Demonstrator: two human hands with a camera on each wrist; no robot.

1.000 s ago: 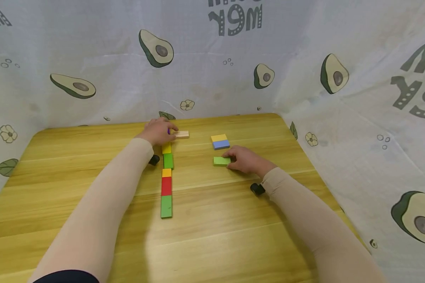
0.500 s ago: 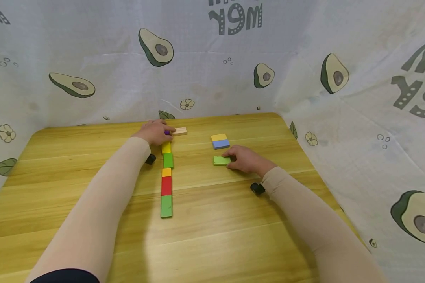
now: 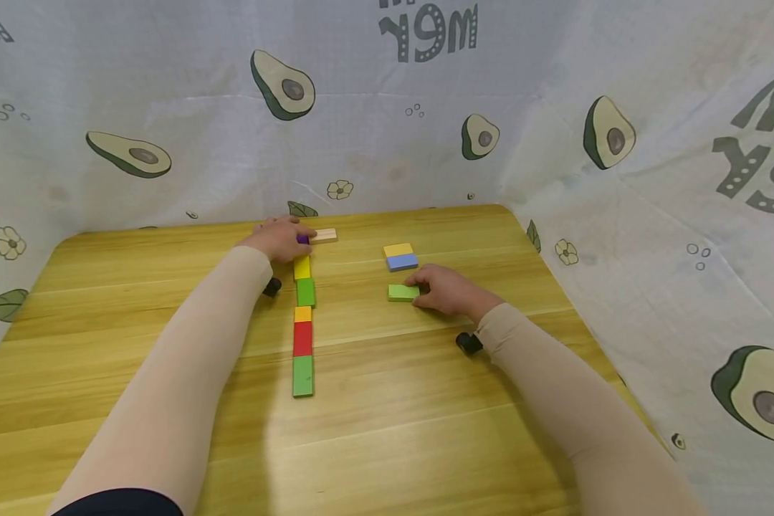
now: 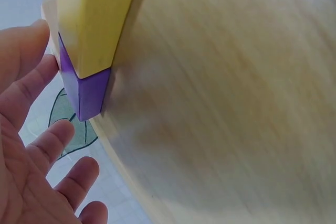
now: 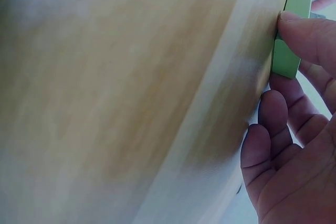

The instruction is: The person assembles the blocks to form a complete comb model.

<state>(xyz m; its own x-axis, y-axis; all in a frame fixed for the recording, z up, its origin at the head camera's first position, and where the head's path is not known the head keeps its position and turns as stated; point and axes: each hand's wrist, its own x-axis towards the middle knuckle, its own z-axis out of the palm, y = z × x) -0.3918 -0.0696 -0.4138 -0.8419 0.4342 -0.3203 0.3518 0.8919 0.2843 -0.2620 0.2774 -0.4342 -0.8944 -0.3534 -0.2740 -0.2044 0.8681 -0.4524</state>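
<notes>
My left hand [image 3: 277,239] pinches the end of a plain wooden block [image 3: 325,236] between thumb and index finger, near the table's far edge. Beside that end, partly covered by the fingers, lies a purple block [image 4: 92,94], touching a yellow block [image 4: 97,19]. From there a column runs towards me: a green block [image 3: 306,293], then a small orange block [image 3: 303,314], a red block [image 3: 302,338] and another green block [image 3: 302,376]. Further right, my right hand [image 3: 447,289] pinches a light green block [image 3: 400,292] lying flat, thumb and fingers at its right end.
Just beyond the right hand lie a yellow block [image 3: 398,250] and a blue block [image 3: 403,262], side by side. A cloth [image 3: 387,158] printed with avocados hangs behind and to the right of the wooden table [image 3: 387,430].
My left hand has moved slightly left and away from me, drawing the plain wooden block towards the purple one. The right hand and its light green block have stayed still.
</notes>
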